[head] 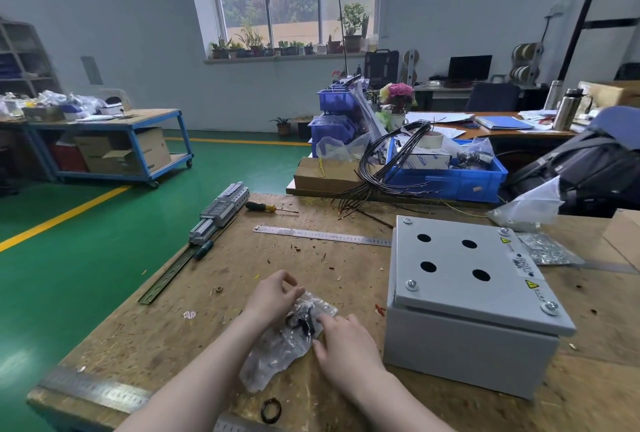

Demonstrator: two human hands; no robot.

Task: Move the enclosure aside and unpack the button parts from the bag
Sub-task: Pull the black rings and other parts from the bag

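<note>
A clear plastic bag (277,350) lies on the wooden workbench (166,334) in front of me, with dark button parts (300,320) showing through its upper end. My left hand (273,293) pinches the bag's top edge. My right hand (341,340) grips the bag's right side, fingers pressed on the plastic. The grey metal enclosure (467,300) with several round holes in its lid stands to the right of the bag, apart from both hands. A loose black ring (270,410) lies near the bench's front edge.
A steel ruler (322,235) lies across the bench behind the bag. A DIN rail with terminal blocks (218,213) and two screwdrivers (266,207) sit at the far left. Black wires (377,168), a blue crate (450,179) and bags of hardware (547,248) crowd the back and right.
</note>
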